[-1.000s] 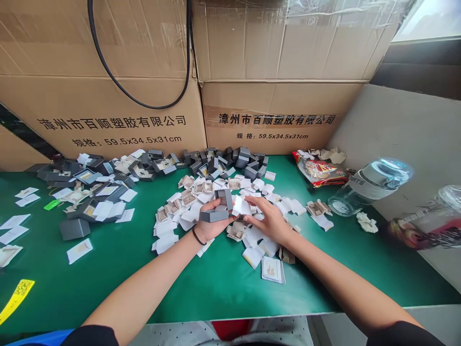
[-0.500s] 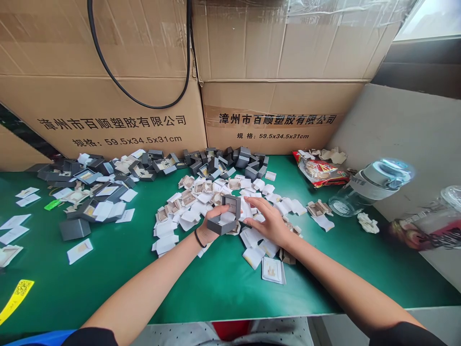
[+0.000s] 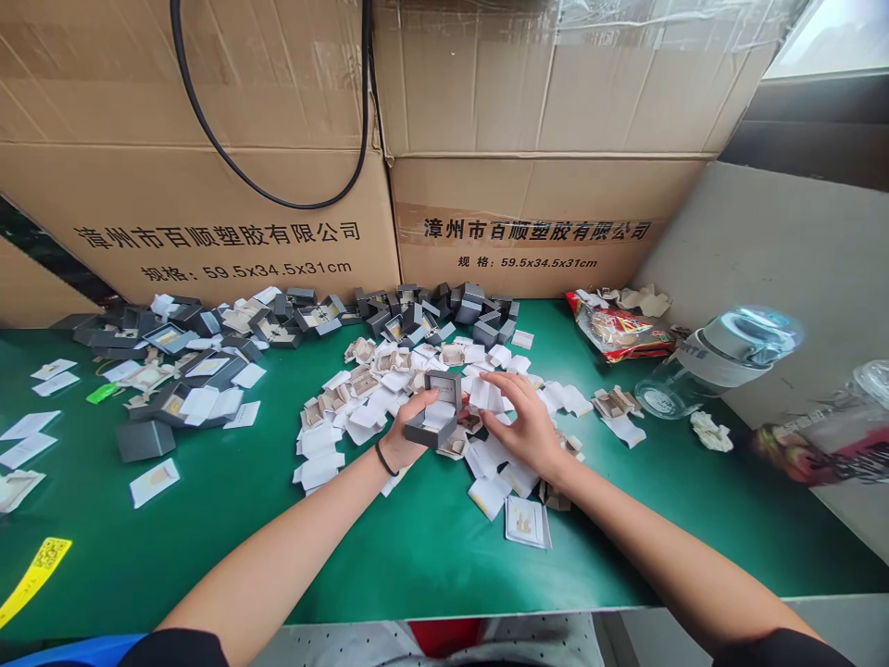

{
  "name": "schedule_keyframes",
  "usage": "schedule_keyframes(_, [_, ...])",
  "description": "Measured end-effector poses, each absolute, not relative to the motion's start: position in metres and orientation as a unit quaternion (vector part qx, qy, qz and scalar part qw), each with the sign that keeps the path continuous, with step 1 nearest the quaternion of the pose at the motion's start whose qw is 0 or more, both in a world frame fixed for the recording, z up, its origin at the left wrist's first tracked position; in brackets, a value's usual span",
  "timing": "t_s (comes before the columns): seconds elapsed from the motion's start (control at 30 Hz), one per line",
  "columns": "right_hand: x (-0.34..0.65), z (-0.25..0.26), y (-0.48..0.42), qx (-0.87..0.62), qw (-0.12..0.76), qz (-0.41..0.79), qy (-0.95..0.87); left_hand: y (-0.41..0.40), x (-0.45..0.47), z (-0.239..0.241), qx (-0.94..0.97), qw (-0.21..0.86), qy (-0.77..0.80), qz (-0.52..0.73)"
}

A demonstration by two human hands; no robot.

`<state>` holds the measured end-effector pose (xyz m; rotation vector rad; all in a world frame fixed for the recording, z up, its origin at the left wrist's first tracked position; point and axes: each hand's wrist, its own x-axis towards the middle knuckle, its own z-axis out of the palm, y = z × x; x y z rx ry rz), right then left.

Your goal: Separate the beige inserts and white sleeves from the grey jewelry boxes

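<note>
Carton [image 3: 208, 213] reads "漳州市百顺塑胶有限公司", "规格: 59.5x34.5x31cm". In front of its R end, L hand [image 3: 399, 445] has fingers wrapped round 1 open grey ring box [image 3: 434, 421]; lid print too small to read. Further R, R hand [image 3: 532, 431] pinches 1 white insert [image 3: 486, 394].

Green table [image 3: 208, 519] against stacked cardboard cartons [image 3: 208, 185]; perhaps a window [image 3: 833, 37] top right.

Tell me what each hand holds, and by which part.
Left hand holds the open grey box by its base, from below. Right hand pinches a white card by its right edge, beside the box.
</note>
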<state>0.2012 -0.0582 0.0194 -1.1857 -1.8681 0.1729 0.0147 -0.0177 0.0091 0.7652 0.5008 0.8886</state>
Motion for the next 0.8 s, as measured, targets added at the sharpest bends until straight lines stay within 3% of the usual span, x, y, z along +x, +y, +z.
schedule_keyframes(0.27, [0.202,0.017,-0.057,-0.518,0.444,0.094,-0.725,-0.015,0.015,0.014,0.312,0.803,0.252,0.440])
schedule_keyframes(0.8, [0.202,0.012,-0.056,-0.484,0.531,0.159,-0.677,-0.022,0.029,0.014,0.429,0.670,0.390,0.463])
